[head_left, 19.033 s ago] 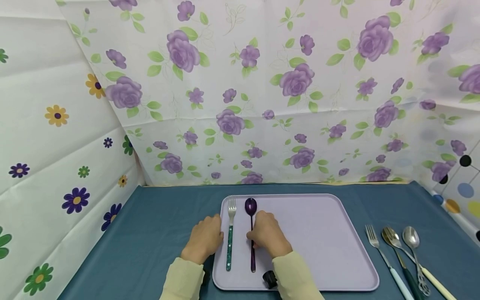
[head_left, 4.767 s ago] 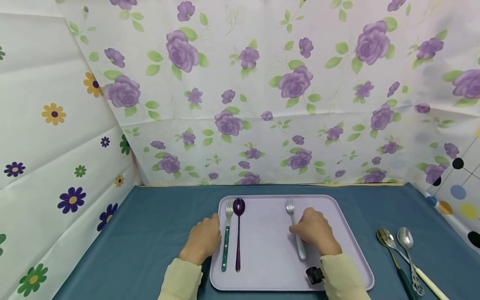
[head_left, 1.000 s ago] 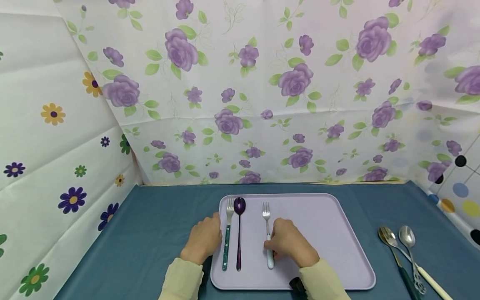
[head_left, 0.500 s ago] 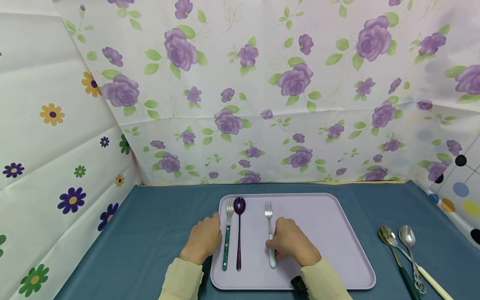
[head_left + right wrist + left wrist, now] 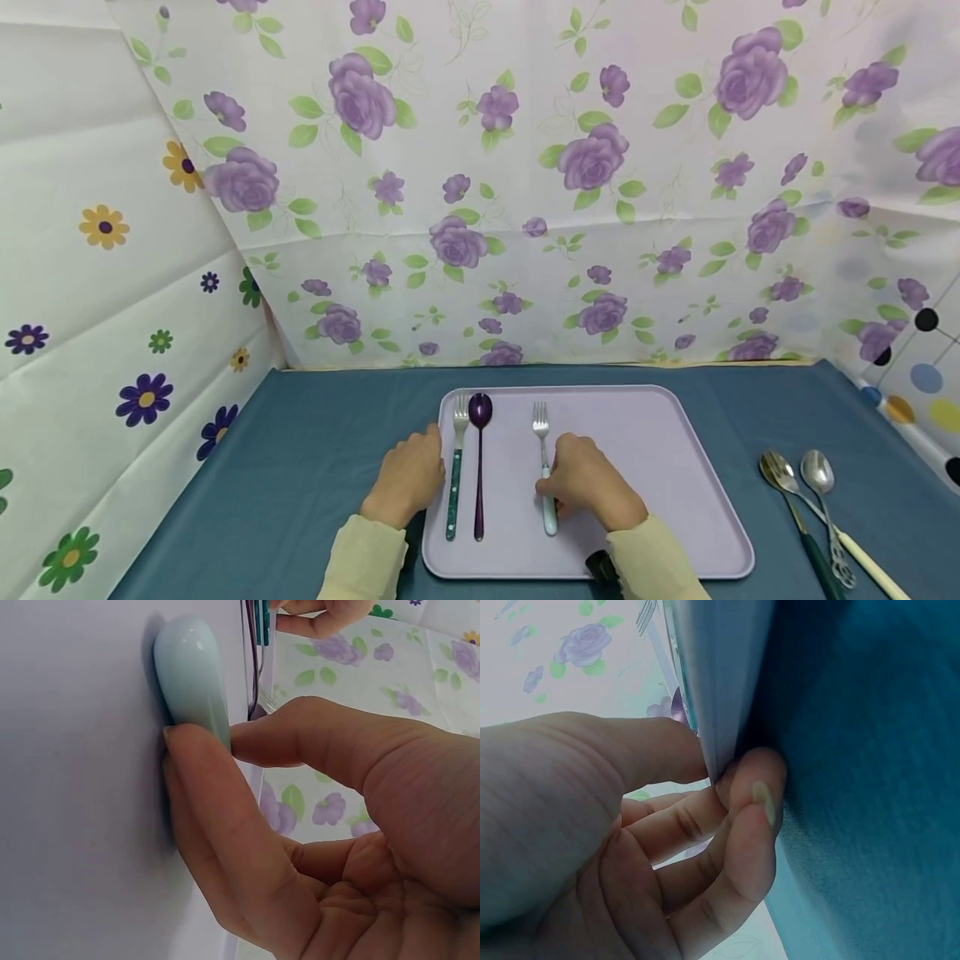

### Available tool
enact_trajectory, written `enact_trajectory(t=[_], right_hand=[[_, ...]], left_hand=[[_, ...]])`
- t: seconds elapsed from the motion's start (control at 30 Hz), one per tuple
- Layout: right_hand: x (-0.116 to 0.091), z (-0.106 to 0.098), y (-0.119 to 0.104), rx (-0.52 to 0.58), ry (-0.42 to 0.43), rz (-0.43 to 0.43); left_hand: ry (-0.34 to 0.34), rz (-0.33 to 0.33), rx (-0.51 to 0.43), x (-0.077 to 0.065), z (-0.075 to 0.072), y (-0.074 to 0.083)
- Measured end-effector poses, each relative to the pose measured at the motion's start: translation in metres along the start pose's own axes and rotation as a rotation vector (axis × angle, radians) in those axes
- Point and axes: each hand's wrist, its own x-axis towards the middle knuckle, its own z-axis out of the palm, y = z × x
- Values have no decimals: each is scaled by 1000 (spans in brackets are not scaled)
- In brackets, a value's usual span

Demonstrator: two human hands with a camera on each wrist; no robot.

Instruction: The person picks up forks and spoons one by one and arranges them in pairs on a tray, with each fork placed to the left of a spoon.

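On the left of the lilac tray [image 5: 645,442] lie a fork with a green handle [image 5: 453,492] and, close beside it, a dark purple spoon [image 5: 480,410]. My right hand [image 5: 592,483] pinches the pale blue handle [image 5: 191,671] of a silver-tined fork [image 5: 541,419] between thumb and fingers. This fork points away from me, right of the purple spoon, with its handle end low over the tray. My left hand [image 5: 405,479] grips the tray's left rim [image 5: 724,682], thumb on the upper side and fingers underneath.
Right of the tray, on the blue-green tablecloth [image 5: 277,500], lie a gold piece with a dark green handle [image 5: 819,567], a fork with a cream handle [image 5: 862,560] and a silver spoon [image 5: 816,471] with an ornate handle. Flower-patterned sheets [image 5: 420,192] stand behind and at the sides.
The purple spoon moved left to the green fork. The pale blue fork came from the tablecloth onto the tray, then leftward, lately slightly right again. My left hand stays at the rim.
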Motion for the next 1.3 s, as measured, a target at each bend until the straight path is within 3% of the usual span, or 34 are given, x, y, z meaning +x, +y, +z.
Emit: enact_trajectory(t=[0.77,1.3], right_hand=[[-2,1,2,-22,5,16],[-3,-8,11,-17,4,-18]], left_hand=[[0,6,-18,-1,-1,0],[7,7,-14,-1,-2,0]])
